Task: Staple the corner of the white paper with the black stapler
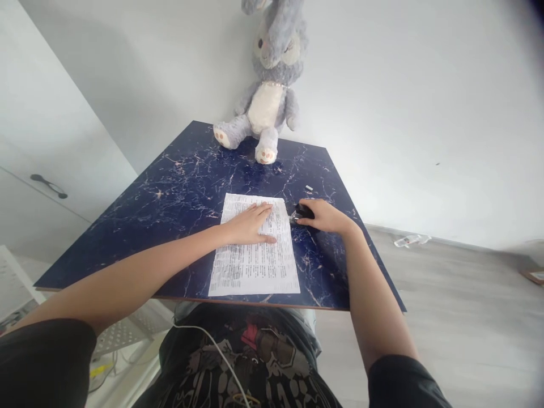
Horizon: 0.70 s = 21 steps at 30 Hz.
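Here, in the head view, reaching in from the lower left with the left arm and laying the left hand (250, 225) palm down across the upper half of a printed sheet (255, 266), with fingers extended and thumb set wide. Bending the right arm inward, curling the right hand (325, 215) around a black stapler-like tool (305, 211) just beside the sheet's upper right edge. Impossible to tell any contact between metal end and paper. Bearing rows of dark print, too small to read. Counting one sheet near the front edge of the blue marbled table (127, 226), one tool, one small white piece (309, 188) and one seated plush toy (267, 107).
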Tool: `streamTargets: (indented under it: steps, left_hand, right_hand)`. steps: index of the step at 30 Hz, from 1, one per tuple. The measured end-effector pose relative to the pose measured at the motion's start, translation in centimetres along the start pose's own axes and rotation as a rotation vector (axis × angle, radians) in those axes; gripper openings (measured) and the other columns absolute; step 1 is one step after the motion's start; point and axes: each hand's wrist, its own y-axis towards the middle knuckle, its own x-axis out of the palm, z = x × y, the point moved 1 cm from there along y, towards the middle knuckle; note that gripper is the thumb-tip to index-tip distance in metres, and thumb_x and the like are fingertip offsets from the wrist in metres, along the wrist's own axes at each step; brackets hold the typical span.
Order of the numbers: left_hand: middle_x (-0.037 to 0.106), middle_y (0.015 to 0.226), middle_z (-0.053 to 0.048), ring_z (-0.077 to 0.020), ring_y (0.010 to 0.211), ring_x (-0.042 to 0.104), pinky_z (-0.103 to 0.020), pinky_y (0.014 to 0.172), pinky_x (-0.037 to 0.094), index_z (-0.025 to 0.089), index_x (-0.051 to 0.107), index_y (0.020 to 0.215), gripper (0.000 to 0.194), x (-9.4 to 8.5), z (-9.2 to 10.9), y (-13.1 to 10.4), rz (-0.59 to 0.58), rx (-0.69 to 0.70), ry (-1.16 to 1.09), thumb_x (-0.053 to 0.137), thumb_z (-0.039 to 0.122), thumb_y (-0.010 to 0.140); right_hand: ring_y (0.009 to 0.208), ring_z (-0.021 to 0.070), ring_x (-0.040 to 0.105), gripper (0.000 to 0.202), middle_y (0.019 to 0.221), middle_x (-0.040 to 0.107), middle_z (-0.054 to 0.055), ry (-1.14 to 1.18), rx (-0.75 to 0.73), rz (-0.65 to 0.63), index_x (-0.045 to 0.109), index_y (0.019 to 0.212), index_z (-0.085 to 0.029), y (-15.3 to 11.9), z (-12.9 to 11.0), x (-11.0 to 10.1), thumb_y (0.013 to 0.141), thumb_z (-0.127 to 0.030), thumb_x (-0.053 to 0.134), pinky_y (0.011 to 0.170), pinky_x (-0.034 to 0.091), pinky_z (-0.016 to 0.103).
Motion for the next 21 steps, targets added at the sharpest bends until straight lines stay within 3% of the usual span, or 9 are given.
streamTargets:
  steps: [3, 5, 10, 16, 21]
  left_hand:
    - [0.033, 0.17, -0.014, -0.03, 0.157, 0.031, -0.046, 0.127, 0.028, 0.018, 0.031, 0.163, 0.075, -0.2, -0.5, 0.1, 0.061, 0.007, -0.112, 0.035, 0.066, 0.105]
    - [0.037, 0.168, -0.013, -0.0288, 0.155, 0.034, -0.046, 0.126, 0.031, 0.021, 0.036, 0.16, 0.065, -0.2, -0.6, 0.1, 0.071, 0.007, -0.138, 0.034, 0.058, 0.107]
    - [0.034, 0.169, -0.014, -0.0327, 0.156, 0.031, -0.052, 0.129, 0.023, 0.02, 0.047, 0.154, 0.058, -0.4, -0.3, -0.2, 0.038, 0.055, -0.064, 0.056, 0.046, 0.102]
    - [0.067, 0.142, -0.005, -0.024, 0.128, 0.063, -0.046, 0.114, 0.046, 0.026, 0.075, 0.121, 0.03, -0.6, -1.2, -0.2, 0.183, 0.249, -0.078, 0.057, 0.017, 0.1]
    - [0.076, 0.126, -0.003, -0.0208, 0.116, 0.071, -0.041, 0.106, 0.055, 0.029, 0.08, 0.114, 0.028, -0.5, -2.0, -0.1, 0.169, 0.315, -0.111, 0.061, 0.016, 0.098]
  right_hand:
    - [0.076, 0.0236, 0.059, 0.026, 0.088, 0.067, 0.008, 0.009, 0.125, 0.269, 0.058, 0.103, -0.021, 0.6, -0.7, 0.3, 0.096, -0.045, 0.063, 0.069, 0.039, 0.036]
    - [0.075, 0.0237, 0.057, 0.025, 0.087, 0.066, 0.008, -0.014, 0.176, 0.352, 0.057, 0.103, -0.021, 0.8, -1.5, 0.5, 0.096, -0.044, 0.062, 0.068, 0.037, 0.036]
    - [0.071, 0.0234, 0.055, 0.021, 0.084, 0.065, 0.008, -0.158, 0.225, 0.226, 0.056, 0.096, -0.021, 0.8, -2.2, 0.8, 0.089, -0.039, 0.066, 0.063, 0.032, 0.034]
    - [0.074, 0.0233, 0.056, 0.02, 0.085, 0.065, 0.007, -0.177, 0.295, 0.177, 0.054, 0.095, -0.021, 0.7, -0.7, 1.6, 0.089, -0.037, 0.064, 0.063, 0.032, 0.033]
    - [0.077, 0.0241, 0.058, 0.016, 0.088, 0.067, 0.008, -0.168, 0.282, 0.195, 0.054, 0.095, -0.021, 0.8, -0.8, 1.9, 0.088, -0.033, 0.063, 0.064, 0.032, 0.034]
